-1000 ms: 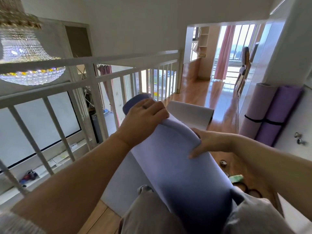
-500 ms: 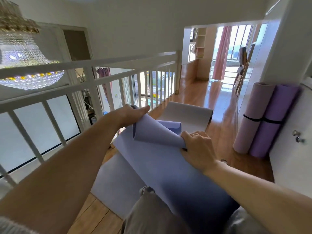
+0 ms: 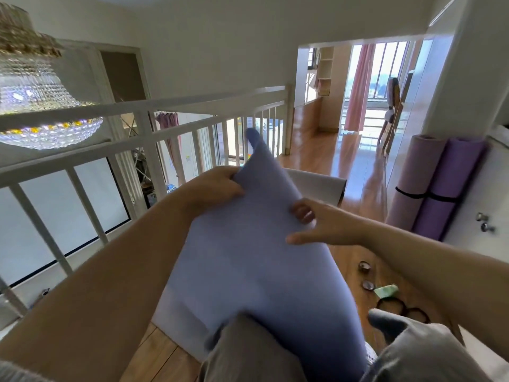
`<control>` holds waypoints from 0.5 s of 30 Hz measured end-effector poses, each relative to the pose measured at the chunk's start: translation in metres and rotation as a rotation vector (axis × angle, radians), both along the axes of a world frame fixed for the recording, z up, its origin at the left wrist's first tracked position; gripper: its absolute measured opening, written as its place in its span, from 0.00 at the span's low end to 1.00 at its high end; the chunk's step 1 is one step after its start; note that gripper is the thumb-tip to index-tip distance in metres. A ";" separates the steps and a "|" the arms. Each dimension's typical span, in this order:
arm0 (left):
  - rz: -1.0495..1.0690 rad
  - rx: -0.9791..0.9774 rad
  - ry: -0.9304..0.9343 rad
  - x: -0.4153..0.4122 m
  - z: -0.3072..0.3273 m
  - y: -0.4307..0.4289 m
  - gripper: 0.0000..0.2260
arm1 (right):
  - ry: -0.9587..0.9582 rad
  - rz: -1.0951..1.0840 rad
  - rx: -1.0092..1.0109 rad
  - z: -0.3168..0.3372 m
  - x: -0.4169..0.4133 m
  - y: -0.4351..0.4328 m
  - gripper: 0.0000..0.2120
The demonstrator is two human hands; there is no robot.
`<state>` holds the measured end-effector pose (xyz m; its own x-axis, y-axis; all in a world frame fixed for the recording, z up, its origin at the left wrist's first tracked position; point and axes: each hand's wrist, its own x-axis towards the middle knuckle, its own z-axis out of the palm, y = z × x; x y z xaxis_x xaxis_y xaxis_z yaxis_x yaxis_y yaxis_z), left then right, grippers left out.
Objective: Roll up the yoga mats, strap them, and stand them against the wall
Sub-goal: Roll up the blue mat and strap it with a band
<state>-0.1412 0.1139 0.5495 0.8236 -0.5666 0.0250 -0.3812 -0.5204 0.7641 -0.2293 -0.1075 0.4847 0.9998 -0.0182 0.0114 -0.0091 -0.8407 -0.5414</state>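
Observation:
A blue-violet yoga mat (image 3: 248,260) is lifted off the floor in front of me, its top end curled over and its lower part running down between my knees. My left hand (image 3: 217,183) pinches the mat's left top edge. My right hand (image 3: 316,224) grips the right edge, fingers curled under it and thumb stretched along the surface. A grey mat (image 3: 314,186) lies flat on the floor behind. Two rolled mats, pale purple (image 3: 413,177) and darker purple (image 3: 446,186), each with a black strap, stand against the white wall on the right.
A white railing (image 3: 154,125) runs along the left with a drop behind it and a crystal chandelier (image 3: 35,100) hanging there. Small round items (image 3: 365,267), a green packet (image 3: 387,290) and black straps (image 3: 399,308) lie on the wooden floor at right. A white cabinet door with knobs (image 3: 483,221) is far right.
The mat's folded top end has been raised and drawn closer to me. My right hand shifted from on top of the fold to the right edge; my left hand now pinches the upper edge.

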 end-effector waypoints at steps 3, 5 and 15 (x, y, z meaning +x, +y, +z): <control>-0.025 -0.003 -0.185 -0.002 0.005 -0.004 0.12 | -0.133 -0.047 -0.063 0.009 0.008 -0.009 0.50; 0.016 -0.116 -0.193 0.001 0.002 0.000 0.14 | -0.126 -0.088 -0.065 0.009 0.014 -0.018 0.58; 0.076 -0.308 -0.163 -0.003 -0.004 -0.001 0.14 | 0.383 0.109 0.199 -0.003 0.016 -0.037 0.48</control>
